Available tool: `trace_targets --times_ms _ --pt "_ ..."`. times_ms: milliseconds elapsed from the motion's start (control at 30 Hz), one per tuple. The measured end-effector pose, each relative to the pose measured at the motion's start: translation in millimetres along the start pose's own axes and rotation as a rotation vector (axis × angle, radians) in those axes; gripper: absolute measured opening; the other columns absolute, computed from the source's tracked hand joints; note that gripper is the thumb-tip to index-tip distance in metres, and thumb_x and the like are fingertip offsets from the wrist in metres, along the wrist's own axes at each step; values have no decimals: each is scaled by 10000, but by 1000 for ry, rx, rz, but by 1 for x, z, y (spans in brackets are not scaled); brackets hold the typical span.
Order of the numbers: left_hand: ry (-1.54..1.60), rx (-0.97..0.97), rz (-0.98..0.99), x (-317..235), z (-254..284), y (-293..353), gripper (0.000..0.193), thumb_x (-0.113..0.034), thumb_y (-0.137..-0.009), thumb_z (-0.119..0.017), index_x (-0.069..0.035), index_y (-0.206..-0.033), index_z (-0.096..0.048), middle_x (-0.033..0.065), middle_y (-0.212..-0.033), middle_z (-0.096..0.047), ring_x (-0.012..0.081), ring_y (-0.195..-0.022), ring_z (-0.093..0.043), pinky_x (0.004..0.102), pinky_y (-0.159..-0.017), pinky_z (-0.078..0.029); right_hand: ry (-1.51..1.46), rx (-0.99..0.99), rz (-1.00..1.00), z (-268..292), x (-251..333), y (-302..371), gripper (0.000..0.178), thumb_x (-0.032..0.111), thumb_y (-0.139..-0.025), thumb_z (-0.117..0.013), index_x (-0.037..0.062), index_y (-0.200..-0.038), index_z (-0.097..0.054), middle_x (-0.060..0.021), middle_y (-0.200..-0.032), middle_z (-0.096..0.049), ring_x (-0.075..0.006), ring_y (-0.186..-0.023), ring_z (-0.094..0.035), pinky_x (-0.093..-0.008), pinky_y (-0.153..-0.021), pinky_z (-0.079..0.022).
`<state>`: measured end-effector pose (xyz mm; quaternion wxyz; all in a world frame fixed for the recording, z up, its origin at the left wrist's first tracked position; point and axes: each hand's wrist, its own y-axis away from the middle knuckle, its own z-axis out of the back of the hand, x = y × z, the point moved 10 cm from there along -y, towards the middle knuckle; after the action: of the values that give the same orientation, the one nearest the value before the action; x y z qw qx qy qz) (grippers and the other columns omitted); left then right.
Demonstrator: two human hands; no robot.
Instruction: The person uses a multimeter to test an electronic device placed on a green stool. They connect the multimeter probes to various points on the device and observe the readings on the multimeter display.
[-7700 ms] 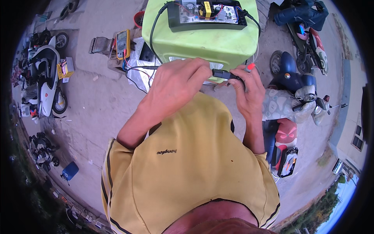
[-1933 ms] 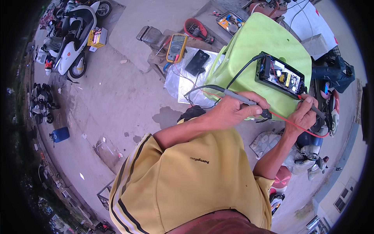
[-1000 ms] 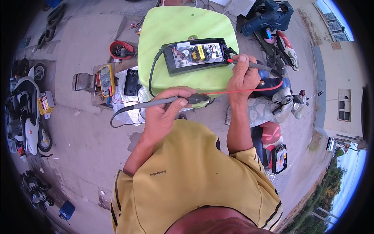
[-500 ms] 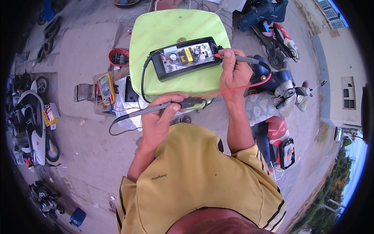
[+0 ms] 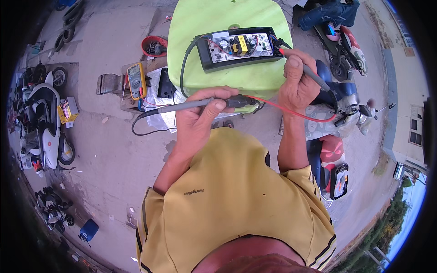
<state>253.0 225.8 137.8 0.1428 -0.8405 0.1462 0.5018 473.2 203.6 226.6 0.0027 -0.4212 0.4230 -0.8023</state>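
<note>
An opened black charger case (image 5: 207, 61) with a bare circuit board (image 5: 223, 53) inside lies on a light green plastic stool (image 5: 186, 32). My right hand (image 5: 298, 86) is closed around a grey-handled test probe (image 5: 312, 73) with a red front end, held by the case's right end. Whether its tip touches anything there is too small to tell. In front of the stool, my left hand (image 5: 193, 127) grips a second grey test probe (image 5: 180, 107) together with a black plug (image 5: 237, 101), end to end. A yellow multimeter (image 5: 136, 81) stands left of the stool, leads attached.
A red bowl (image 5: 154, 46) with small parts sits left of the stool. Scooters are parked along the right, one with a patterned cover (image 5: 316, 122). A white scooter (image 5: 48, 132) and a yellow box (image 5: 68, 110) are at far left.
The view has shifted, so the stool and case appear higher and further right. My right hand has drawn slightly nearer to me relative to the case. Both hands keep their holds.
</note>
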Motion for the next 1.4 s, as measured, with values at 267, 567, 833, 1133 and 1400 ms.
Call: trace_targets --times_ms 267,567,833,1133,1400 --pt "19 13 -39 -13 -7 11 235 -137 -1047 -597 64 -1168 -579 253 -1224 -669 257 -1066 -697 364 -873 -636 -39 494 189 -33 61 50 473 116 -775 -839 24 -1216 -696 -146 -1022 -700 -322 -878 -689 -381 -750 -561" --pt "13 79 -144 -19 -19 23 215 -26 -1043 -550 2 -1217 -426 242 -1292 -629 239 -1129 -649 365 -967 -558 -237 469 74 -26 42 61 427 53 -743 -869 26 -1144 -727 -148 -1055 -726 -266 -929 -723 -345 -758 -581" --pt "-253 31 -446 -39 -18 38 220 -20 -1031 -579 0 -1195 -434 272 -1258 -636 268 -1104 -673 368 -944 -563 -385 481 0 -31 38 69 371 18 -750 -855 12 -1100 -734 -155 -1039 -735 -259 -953 -734 -336 -787 -590" --pt "-86 -17 -480 -52 -18 43 184 -85 -1051 -573 -25 -1182 -459 255 -1210 -646 256 -1084 -667 346 -907 -551 -388 474 -93 -28 25 71 348 -6 -758 -841 -1 -1091 -737 -155 -1039 -737 -261 -955 -724 -342 -811 -577" --pt "-182 -2 -444 -44 -16 43 180 -37 -1025 -598 -17 -1175 -501 223 -1254 -605 232 -1107 -641 334 -934 -519 -378 466 -89 -28 29 71 350 4 -751 -848 8 -1085 -743 -142 -1036 -742 -252 -945 -728 -341 -803 -582"
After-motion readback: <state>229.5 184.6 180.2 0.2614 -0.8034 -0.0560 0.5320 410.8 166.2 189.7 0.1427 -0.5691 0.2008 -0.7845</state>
